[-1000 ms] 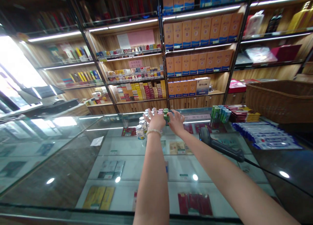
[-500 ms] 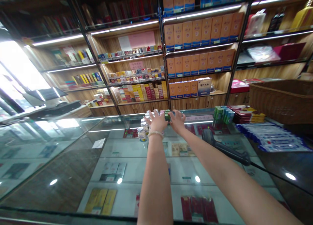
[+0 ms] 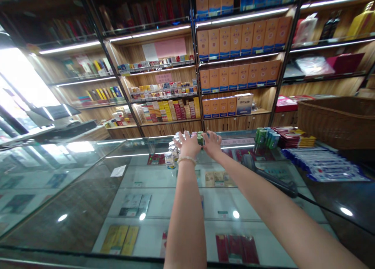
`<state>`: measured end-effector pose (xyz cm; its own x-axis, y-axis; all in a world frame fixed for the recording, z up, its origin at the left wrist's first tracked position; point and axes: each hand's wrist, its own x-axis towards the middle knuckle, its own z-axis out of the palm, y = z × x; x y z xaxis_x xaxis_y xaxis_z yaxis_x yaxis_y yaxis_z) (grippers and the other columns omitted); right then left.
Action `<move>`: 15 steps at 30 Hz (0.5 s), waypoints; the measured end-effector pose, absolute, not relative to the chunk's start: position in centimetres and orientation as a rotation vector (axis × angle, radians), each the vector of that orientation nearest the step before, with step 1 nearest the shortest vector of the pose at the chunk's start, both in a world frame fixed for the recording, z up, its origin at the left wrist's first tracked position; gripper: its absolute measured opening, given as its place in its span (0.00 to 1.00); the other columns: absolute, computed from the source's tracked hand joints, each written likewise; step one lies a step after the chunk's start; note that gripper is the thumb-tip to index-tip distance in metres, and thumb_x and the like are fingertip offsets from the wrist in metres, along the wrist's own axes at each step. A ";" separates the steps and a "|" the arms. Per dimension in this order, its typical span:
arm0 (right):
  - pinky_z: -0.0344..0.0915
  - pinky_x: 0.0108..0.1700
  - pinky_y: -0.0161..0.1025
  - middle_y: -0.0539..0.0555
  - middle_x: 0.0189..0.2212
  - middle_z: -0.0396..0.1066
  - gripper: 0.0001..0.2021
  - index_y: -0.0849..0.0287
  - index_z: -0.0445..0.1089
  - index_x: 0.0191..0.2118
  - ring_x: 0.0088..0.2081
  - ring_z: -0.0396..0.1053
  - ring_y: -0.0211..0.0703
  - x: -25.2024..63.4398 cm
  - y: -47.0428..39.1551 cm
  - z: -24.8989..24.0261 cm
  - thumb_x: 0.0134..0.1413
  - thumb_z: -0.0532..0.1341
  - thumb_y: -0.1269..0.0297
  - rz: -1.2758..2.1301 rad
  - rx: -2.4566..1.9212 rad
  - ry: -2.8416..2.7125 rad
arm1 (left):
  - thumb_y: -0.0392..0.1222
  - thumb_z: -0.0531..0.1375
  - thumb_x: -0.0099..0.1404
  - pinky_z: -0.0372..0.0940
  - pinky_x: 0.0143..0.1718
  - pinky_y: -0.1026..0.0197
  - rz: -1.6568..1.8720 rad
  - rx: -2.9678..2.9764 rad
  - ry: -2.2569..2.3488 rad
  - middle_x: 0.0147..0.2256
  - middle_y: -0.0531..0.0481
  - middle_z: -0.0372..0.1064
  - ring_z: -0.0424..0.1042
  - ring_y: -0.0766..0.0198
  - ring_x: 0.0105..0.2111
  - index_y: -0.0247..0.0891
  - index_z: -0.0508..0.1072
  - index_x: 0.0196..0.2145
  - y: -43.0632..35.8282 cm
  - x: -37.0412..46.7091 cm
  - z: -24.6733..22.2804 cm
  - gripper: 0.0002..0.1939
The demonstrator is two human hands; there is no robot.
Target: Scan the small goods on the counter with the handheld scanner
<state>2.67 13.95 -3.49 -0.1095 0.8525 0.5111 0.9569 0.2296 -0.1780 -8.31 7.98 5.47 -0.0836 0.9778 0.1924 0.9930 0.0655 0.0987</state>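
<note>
Across the glass counter (image 3: 164,210) both my arms stretch to a cluster of small containers near its far edge. My left hand (image 3: 189,145), with a pale beaded bracelet (image 3: 187,159) on the wrist, has its fingers spread over the cluster. Clear small bottles with white caps (image 3: 170,160) stand upright along its left side. Between my hands sit small green cylindrical containers (image 3: 200,139), partly hidden. My right hand (image 3: 212,144) is at their right side, fingers apart and bent, thumb side toward them. Whether either hand presses on the containers I cannot tell.
A black handheld scanner (image 3: 269,179) with a cable lies under my right forearm. Right of it are green and blue cylinders (image 3: 268,137), blue-white packets (image 3: 325,165), red-yellow packs (image 3: 297,137) and a wicker basket (image 3: 334,122). Stocked shelves with orange boxes (image 3: 241,40) stand behind.
Both hands stay practically in place over the containers. Only a very slight shift of the view shows.
</note>
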 end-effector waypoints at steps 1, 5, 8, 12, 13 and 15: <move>0.49 0.67 0.61 0.63 0.71 0.54 0.31 0.50 0.58 0.69 0.70 0.48 0.58 3.0 13.7 -3.1 0.61 0.61 0.65 -0.284 -1.657 -2.005 | 0.47 0.60 0.66 0.34 0.68 0.19 -0.318 -2.069 -2.236 0.76 0.39 0.40 0.32 0.33 0.75 0.51 0.62 0.70 8.0 -8.3 5.4 0.35; 0.40 0.70 0.68 0.62 0.77 0.42 0.37 0.49 0.48 0.76 0.75 0.38 0.63 4.9 12.6 -1.2 0.65 0.59 0.55 -0.398 -1.650 -2.077 | 0.50 0.59 0.67 0.33 0.68 0.19 -0.314 -2.074 -2.237 0.76 0.38 0.40 0.32 0.33 0.75 0.50 0.60 0.71 8.0 -8.0 5.6 0.36; 0.33 0.71 0.72 0.62 0.78 0.34 0.40 0.49 0.43 0.77 0.76 0.32 0.67 6.8 11.8 0.4 0.66 0.58 0.50 -0.428 -1.683 -2.138 | 0.53 0.58 0.68 0.32 0.69 0.20 -0.304 -2.109 -2.222 0.76 0.37 0.38 0.31 0.34 0.75 0.48 0.60 0.71 7.9 -7.8 6.0 0.35; 0.28 0.71 0.73 0.61 0.78 0.29 0.39 0.46 0.41 0.77 0.77 0.28 0.67 8.8 11.1 1.6 0.67 0.56 0.47 -0.436 -1.710 -2.199 | 0.53 0.55 0.70 0.32 0.69 0.21 -0.290 -2.137 -2.202 0.77 0.40 0.32 0.28 0.34 0.76 0.48 0.58 0.72 7.8 -7.3 6.4 0.35; 0.28 0.71 0.73 0.60 0.78 0.29 0.39 0.46 0.41 0.77 0.77 0.28 0.66 9.2 11.0 1.8 0.68 0.56 0.47 -0.430 -1.729 -2.200 | 0.53 0.55 0.70 0.32 0.69 0.22 -0.290 -2.142 -2.198 0.77 0.41 0.31 0.27 0.34 0.75 0.48 0.56 0.73 7.8 -7.1 6.5 0.35; 0.28 0.71 0.73 0.59 0.78 0.29 0.38 0.45 0.41 0.77 0.77 0.28 0.65 9.9 10.8 2.0 0.68 0.54 0.46 -0.418 -1.768 -2.193 | 0.54 0.53 0.71 0.32 0.69 0.22 -0.298 -2.150 -2.190 0.77 0.42 0.29 0.26 0.35 0.76 0.48 0.54 0.74 7.8 -6.8 6.5 0.36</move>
<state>9.86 10.84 2.04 -0.2026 0.8931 0.4016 0.9782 0.2034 0.0412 -6.81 7.78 6.54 -0.0270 0.9840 0.1759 0.9952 0.0099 0.0969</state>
